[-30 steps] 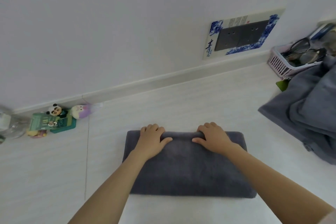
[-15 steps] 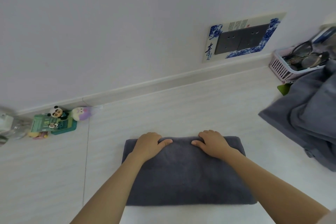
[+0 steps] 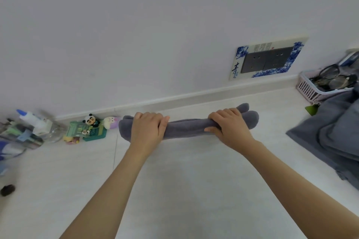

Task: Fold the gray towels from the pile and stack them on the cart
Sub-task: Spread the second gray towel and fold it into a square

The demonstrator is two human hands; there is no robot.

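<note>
Item: folded gray towel [image 3: 186, 125], lifted above counter [image 3: 194, 180], held edge-on | Hands: left hand [image 3: 147, 129] and right hand [image 3: 229, 126] both grip it, fingers curled over top | Risk: loose layers at right end could splay, fold slips in carry | Hidden: cart not in view; pile [image 3: 334, 137] cut off at right edge.

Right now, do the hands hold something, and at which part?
Both grip the folded gray towel: the left hand near its left end, the right hand near its right end.
</note>
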